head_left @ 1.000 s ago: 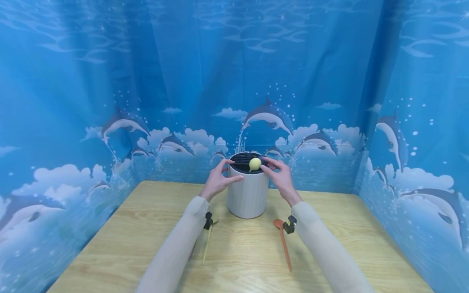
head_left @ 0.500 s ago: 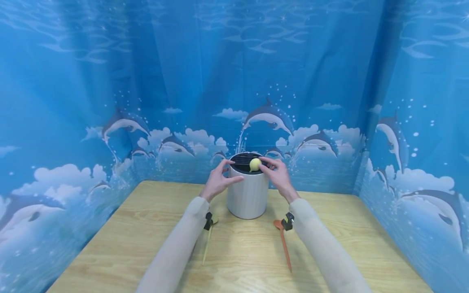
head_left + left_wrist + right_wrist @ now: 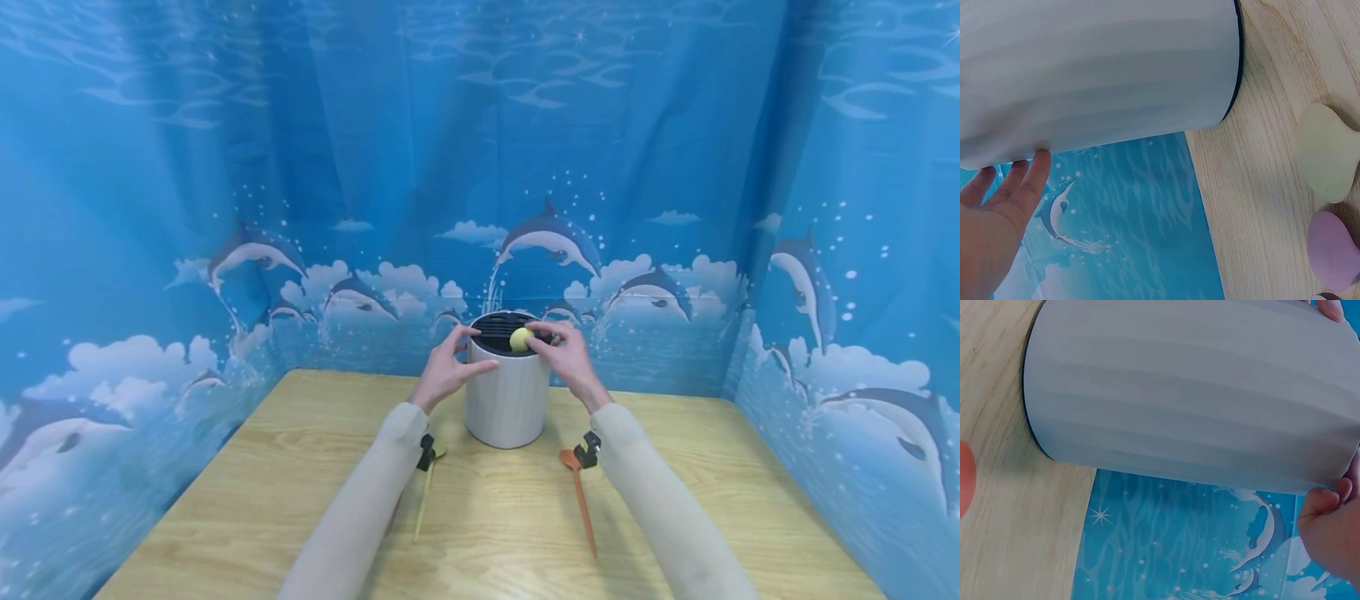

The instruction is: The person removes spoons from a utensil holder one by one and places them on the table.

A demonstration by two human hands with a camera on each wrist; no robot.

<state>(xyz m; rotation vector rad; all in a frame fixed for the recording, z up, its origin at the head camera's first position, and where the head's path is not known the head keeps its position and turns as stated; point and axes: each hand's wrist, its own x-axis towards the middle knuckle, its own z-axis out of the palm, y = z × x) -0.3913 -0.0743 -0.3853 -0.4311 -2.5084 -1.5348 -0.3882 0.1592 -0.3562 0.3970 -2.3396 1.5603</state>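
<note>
A whitish-grey cylindrical utensil holder (image 3: 507,404) with a black slotted top stands upright near the table's back edge. My right hand (image 3: 573,354) pinches a yellow-green spoon (image 3: 520,339) by its round head, over the front right of the top; the handle is not visible. At the left side my left hand (image 3: 444,367) rests on the holder, fingers at the rim and thumb stretched toward the front wall. In the left wrist view, its fingertips (image 3: 1042,156) touch the side wall. The right wrist view shows the holder between both hands; the spoon is hidden there.
Another yellow-green spoon (image 3: 426,492) lies by the left sleeve, and an orange spoon (image 3: 582,504) by the right. A purple spoon (image 3: 1333,250) shows beside the green one in the left wrist view. A blue dolphin curtain (image 3: 465,167) encloses the wooden table (image 3: 510,533).
My right hand has shifted slightly left and its fingers have closed in on the spoon's head. The head has turned and sits slightly lower. My left hand stays in place.
</note>
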